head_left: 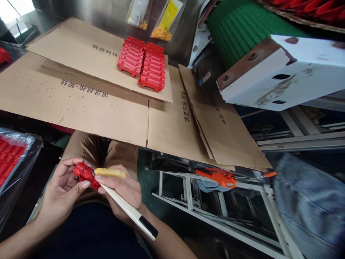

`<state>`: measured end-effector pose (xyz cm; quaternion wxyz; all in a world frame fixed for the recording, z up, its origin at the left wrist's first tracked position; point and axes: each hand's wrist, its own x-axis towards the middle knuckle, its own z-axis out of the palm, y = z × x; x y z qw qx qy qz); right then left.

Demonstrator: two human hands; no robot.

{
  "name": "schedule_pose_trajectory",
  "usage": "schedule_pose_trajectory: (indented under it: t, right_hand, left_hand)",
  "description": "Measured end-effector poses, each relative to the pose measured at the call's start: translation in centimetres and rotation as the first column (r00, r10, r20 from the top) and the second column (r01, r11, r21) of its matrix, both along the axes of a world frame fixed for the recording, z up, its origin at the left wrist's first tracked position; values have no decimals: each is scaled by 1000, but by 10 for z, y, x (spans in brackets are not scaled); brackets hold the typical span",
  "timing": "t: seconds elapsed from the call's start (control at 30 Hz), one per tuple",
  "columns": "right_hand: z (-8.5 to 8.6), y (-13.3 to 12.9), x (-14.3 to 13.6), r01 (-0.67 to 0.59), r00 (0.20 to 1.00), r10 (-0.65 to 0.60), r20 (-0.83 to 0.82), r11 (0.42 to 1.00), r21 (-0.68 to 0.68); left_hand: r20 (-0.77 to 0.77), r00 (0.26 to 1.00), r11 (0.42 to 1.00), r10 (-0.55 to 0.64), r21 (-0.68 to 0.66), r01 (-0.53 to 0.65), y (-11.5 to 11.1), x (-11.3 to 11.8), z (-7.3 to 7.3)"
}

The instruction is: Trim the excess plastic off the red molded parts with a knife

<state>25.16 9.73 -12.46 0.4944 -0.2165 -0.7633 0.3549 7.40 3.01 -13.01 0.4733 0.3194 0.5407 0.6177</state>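
Above my lap, my left hand (63, 185) is closed around a red ribbed plastic part (85, 174), thumb and fingers on either side of it. My right hand (125, 187) grips a white-handled trimming knife (126, 208) with a black end. The tool's tip meets the red part, though the fingers partly hide that contact. A yellow finger cot (110, 173) covers one finger of my right hand. Two rows of similar red parts (152, 68) lie on a cardboard sheet (78, 39) on the bench ahead.
Plastic bags (168, 19) with yellow finger cots lie at the back. A lined bin of red parts (12, 158) stands at left. On the right are a white metal frame (285, 72), a metal rack (188, 194), an orange-handled tool (217, 178) and denim cloth (309, 201).
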Motion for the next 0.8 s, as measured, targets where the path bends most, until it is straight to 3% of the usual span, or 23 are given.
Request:
schedule_pose_trajectory:
  t: [0.13, 0.37, 0.5, 0.67, 0.73, 0.8]
  right_hand:
    - [1, -1, 1, -15, 1000, 15, -4, 998, -54]
    - [0, 2, 2, -45, 999, 46, 28, 998, -34]
    - [-4, 5, 2, -67, 990, 52, 131, 992, 106]
    - [-13, -1, 1, -15, 977, -40, 211, 968, 251]
    - [-14, -3, -1, 4, 983, -44, 179, 976, 219]
    - [-13, -3, -2, 16, 996, -24, 85, 996, 91]
  left_hand:
    - [-3, 1000, 1000, 3, -5, -3, 0, -1, 0]
    - [-30, 999, 1000, 13, 0, -13, 1, 1, 1]
    - [-79, 995, 998, 62, -8, -63, -1, 3, -2]
    - [-43, 995, 994, 92, -54, -94, 0, 5, -2]
    - [-25, 996, 994, 83, -63, -84, 0, 5, 0]
    - [5, 997, 994, 80, -69, -79, 0, 4, 0]
